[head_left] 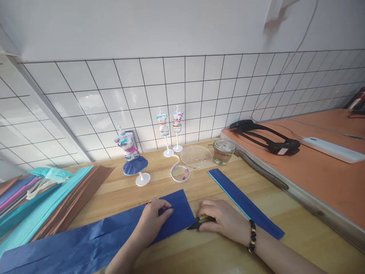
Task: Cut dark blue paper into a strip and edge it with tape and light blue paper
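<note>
A long strip of dark blue crepe-like paper (114, 222) lies across the table toward the lower left. My left hand (155, 219) rests on it near its right end, fingers curled and thumb close to the forefinger, gripping the paper. At that right end, my right hand (224, 220) is closed around black scissors (194, 225) with a gold-coloured part. Their dark tips point left, at the paper's lower right corner; the handles are mostly hidden by the fingers. A narrower blue strip with a light blue edge (245, 201) lies beyond my right hand, partly behind the forearm.
A small dress form in a blue skirt (131, 152) stands behind the paper, with two more forms (177, 123) near the tiled wall. Also there are a tape roll (180, 173), a clear disc (196, 156), a lidded glass jar (224, 151), coloured paper (71, 198) and a black headset (268, 139).
</note>
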A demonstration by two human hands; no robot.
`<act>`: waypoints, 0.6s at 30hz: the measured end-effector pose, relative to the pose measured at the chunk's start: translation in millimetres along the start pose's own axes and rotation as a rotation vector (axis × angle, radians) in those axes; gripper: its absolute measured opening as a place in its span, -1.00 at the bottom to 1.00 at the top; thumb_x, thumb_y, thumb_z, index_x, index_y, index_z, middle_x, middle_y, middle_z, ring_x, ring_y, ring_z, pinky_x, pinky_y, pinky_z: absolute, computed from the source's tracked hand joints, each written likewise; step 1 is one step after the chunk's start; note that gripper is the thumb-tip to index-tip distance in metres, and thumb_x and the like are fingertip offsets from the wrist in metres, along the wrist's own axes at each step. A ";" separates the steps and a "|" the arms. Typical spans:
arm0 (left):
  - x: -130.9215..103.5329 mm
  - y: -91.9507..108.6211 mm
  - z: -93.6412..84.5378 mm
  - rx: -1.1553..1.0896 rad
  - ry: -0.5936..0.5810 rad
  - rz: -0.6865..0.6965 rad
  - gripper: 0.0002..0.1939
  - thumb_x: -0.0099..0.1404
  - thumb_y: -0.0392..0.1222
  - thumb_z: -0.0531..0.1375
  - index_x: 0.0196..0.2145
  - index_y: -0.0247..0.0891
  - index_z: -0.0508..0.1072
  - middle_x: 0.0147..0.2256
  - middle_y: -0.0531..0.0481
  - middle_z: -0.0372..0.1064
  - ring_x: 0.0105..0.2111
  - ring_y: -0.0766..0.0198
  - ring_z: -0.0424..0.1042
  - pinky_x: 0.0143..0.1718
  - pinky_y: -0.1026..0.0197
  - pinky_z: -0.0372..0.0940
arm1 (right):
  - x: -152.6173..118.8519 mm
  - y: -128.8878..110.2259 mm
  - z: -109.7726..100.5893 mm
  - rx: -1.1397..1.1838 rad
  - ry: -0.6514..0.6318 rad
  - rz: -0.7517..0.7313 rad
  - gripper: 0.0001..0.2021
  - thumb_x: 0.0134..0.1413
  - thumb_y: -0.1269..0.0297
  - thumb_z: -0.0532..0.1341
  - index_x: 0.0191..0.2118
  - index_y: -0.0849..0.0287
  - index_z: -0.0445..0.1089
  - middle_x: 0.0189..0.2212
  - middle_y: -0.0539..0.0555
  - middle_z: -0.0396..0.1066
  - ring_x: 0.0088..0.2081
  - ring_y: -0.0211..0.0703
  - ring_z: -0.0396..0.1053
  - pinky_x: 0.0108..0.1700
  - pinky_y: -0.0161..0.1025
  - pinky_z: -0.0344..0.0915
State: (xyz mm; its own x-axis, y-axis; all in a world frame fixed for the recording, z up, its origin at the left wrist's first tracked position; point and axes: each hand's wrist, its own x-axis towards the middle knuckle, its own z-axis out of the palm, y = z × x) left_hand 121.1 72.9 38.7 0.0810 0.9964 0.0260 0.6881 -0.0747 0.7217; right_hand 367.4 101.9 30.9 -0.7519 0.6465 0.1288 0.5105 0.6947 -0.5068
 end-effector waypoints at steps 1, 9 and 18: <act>0.1 0.4 -0.1 0.002 -0.003 0.002 -0.84 0.13 -0.12 0.12 -0.43 -0.16 0.48 -0.39 0.02 0.41 -0.30 0.16 0.36 -0.22 0.17 0.20 | 0.0 -0.2 -0.2 0.000 0.002 0.001 -0.64 0.08 -0.07 0.10 -0.24 0.11 0.39 -0.31 0.02 0.40 -0.29 -0.17 0.35 -0.28 -0.31 0.15; -0.3 0.0 -0.4 -0.004 -0.001 0.007 -0.84 0.13 -0.12 0.12 -0.43 -0.17 0.47 -0.40 0.02 0.41 -0.30 0.16 0.35 -0.21 0.15 0.19 | -0.1 -1.6 -1.1 0.011 0.013 0.002 -0.68 0.09 -0.02 0.12 -0.27 0.14 0.39 -0.32 0.01 0.39 -0.30 -0.19 0.35 -0.29 -0.32 0.14; -1.0 1.6 0.0 -0.015 0.002 -0.002 -0.84 0.13 -0.11 0.12 -0.43 -0.17 0.48 -0.39 0.02 0.40 -0.30 0.17 0.36 -0.22 0.18 0.20 | 0.8 -5.0 -1.0 0.018 0.009 0.003 -0.69 0.08 -0.02 0.13 -0.26 0.13 0.38 -0.33 0.00 0.38 -0.31 -0.20 0.35 -0.30 -0.33 0.13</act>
State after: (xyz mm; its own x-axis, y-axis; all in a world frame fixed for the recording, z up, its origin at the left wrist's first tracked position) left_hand 122.2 71.9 39.8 0.0783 0.9966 0.0254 0.6773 -0.0719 0.7322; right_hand 364.6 99.2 34.4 -0.7465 0.6515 0.1349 0.5051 0.6870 -0.5224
